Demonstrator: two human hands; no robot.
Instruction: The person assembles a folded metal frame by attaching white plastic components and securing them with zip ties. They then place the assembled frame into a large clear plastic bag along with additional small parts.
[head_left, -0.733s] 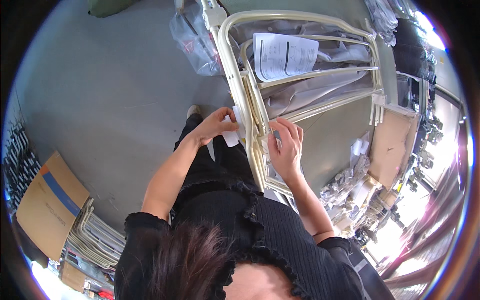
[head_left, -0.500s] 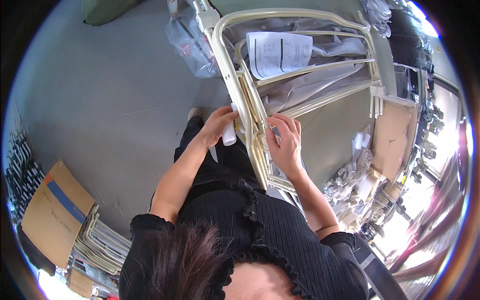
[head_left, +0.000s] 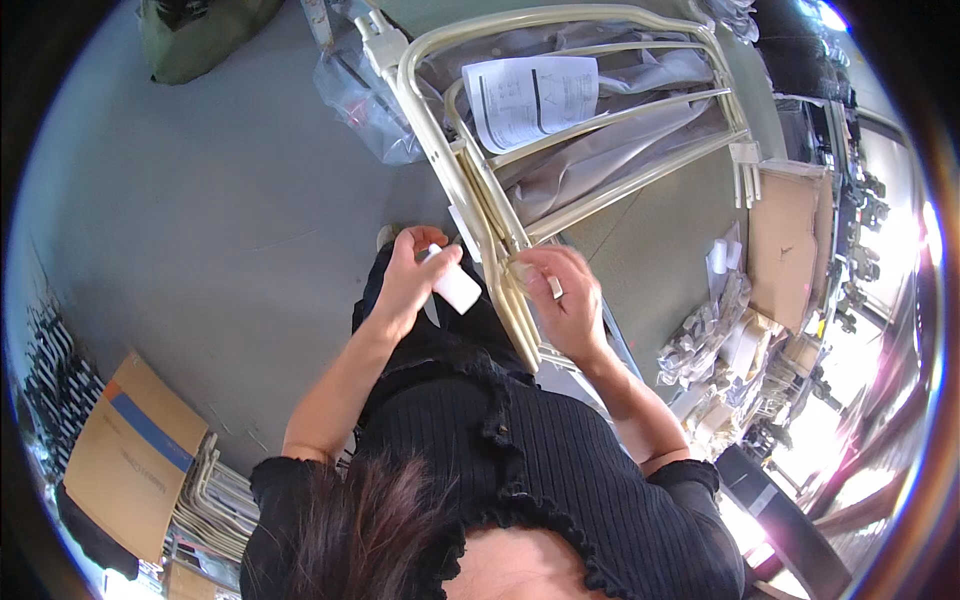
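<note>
In my left hand (head_left: 402, 288) I grip a white piece (head_left: 457, 290), smooth and short, possibly a roll or sleeve; it sits just left of the frame. A folded cream metal tube frame (head_left: 417, 90) stands before me, leaning away to the far right. Bent fingers of my right hand (head_left: 567, 305) are at the frame's near tubes, closed around something small that I cannot make out. A bit of white shows below those fingers. Grey fabric (head_left: 570, 180) fills the frame, and a printed paper sheet (head_left: 530, 103) rests on it.
Clear plastic wrapping (head_left: 365, 110) lies by the frame's far left corner. A green bag (head_left: 200, 40) is at the far left. Cardboard boxes (head_left: 135, 460) and stacked tubes (head_left: 215, 500) stand near left. Wrapped parts (head_left: 705, 325) and another carton (head_left: 785, 245) line the right.
My left hand has drawn the white piece away from the tube, and its flat end now shows more. The right hand's fingers have curled in lower at the tubes. The view has shifted slightly.
</note>
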